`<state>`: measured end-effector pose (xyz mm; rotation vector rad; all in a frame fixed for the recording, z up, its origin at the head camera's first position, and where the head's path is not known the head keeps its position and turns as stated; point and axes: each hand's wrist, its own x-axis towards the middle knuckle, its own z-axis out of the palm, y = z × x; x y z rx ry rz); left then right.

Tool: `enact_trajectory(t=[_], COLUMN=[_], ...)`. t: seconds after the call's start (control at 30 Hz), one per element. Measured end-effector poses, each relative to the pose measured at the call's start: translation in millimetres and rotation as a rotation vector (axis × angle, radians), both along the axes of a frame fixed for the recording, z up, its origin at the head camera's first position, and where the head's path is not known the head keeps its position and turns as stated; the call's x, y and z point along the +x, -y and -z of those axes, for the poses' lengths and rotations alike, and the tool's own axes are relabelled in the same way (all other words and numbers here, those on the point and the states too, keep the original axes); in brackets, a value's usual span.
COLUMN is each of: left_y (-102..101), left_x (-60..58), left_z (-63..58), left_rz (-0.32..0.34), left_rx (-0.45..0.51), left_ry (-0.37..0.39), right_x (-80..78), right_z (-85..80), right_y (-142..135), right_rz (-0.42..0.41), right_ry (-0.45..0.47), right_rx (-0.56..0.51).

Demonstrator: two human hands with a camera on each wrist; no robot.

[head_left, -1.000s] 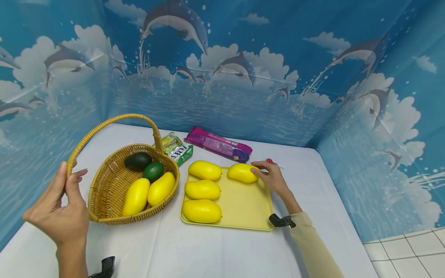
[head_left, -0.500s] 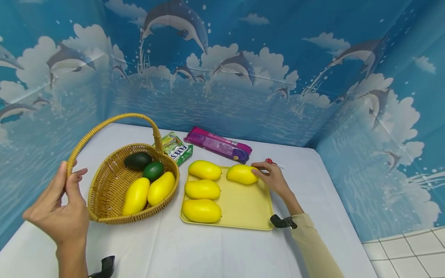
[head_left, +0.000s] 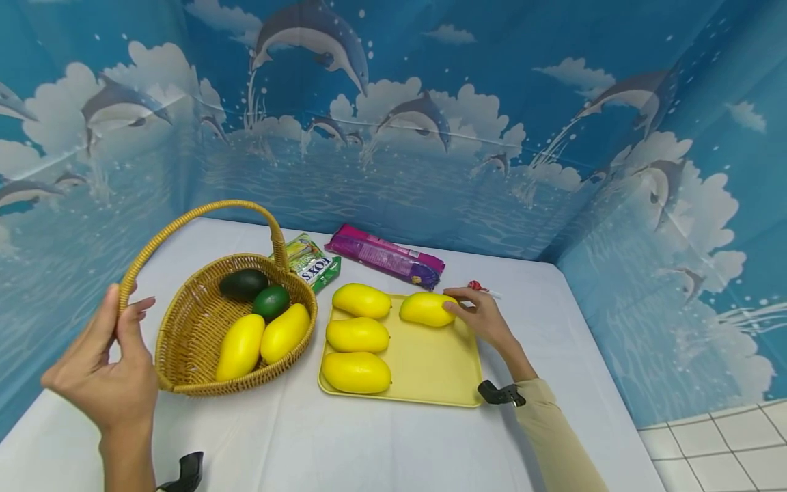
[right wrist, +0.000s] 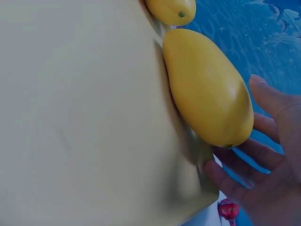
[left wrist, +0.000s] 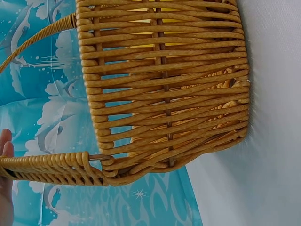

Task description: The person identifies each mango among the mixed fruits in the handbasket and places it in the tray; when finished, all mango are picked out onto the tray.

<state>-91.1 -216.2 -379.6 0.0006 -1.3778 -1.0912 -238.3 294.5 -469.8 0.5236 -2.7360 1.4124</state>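
Note:
At the left, my left hand (head_left: 107, 369) holds the arched handle (head_left: 178, 222) of a wicker basket (head_left: 184, 328), the handle between thumb and fingers. Two yellow mangoes (head_left: 240, 348) and two dark green avocados (head_left: 272, 303) lie in it. A beige tray (head_left: 430, 372) sits right of the basket. Three mangoes (head_left: 359, 335) form a column along its left side. My right hand (head_left: 482, 316) has thumb and fingers around the right end of another mango (head_left: 424, 309) at the tray's far side. The right wrist view shows this mango (right wrist: 207, 89) resting at the tray's edge.
Behind the basket lies a green FOX'S candy bag (head_left: 316, 266). A purple snack packet (head_left: 387, 254) lies behind the tray. A red lollipop (head_left: 476, 285) is just beyond my right hand. A dolphin-print curtain (head_left: 393, 171) surrounds the white-covered table (head_left: 344, 444).
The mango at my right hand has shifted slightly left and towards me. My left hand and the basket stay in place.

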Motion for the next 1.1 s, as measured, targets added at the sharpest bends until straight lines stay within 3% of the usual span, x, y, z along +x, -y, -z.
enact_trajectory(t=[0.1, 0.2, 0.27, 0.37, 0.5, 0.63, 0.73, 0.9, 1.1], left_y=[0.4, 1.4, 2.0, 2.6, 3.4, 3.3, 2.4, 3.0, 2.4], left_x=[0.2, 0.2, 0.2, 0.1, 0.1, -0.6, -1.1, 0.8, 2.4], left_z=[0.3, 1.2, 1.8, 2.9, 4.0, 4.9, 4.8, 4.1, 2.5], left_rz=[-0.007, -0.009, -0.005, 0.000, -0.002, 0.002, -0.004, -0.031, -0.022], left_rx=[-0.004, -0.008, -0.008, -0.007, -0.009, -0.009, -0.012, -0.017, -0.015], left_ry=[0.007, 0.012, 0.013, 0.014, 0.023, 0.021, 0.023, 0.041, 0.042], right_x=[0.1, -0.9, -2.0, -1.2, 2.4, 5.3, 6.3, 2.6, -7.9], right_z=[-5.8, -20.7, -37.3, -71.1, -123.8, -172.5, -198.6, -216.1, -211.2], right_y=[2.2, 9.6, 17.7, 34.4, 64.5, 97.4, 122.9, 170.9, 225.7], right_rz=[0.033, 0.063, 0.057, -0.017, -0.234, -0.548, -0.757, -0.988, -1.120], right_ry=[-0.063, -0.183, -0.274, -0.348, -0.309, -0.174, -0.089, -0.015, 0.087], right_rx=[0.000, -0.026, -0.038, -0.060, -0.017, 0.152, 0.247, 0.258, 0.207])
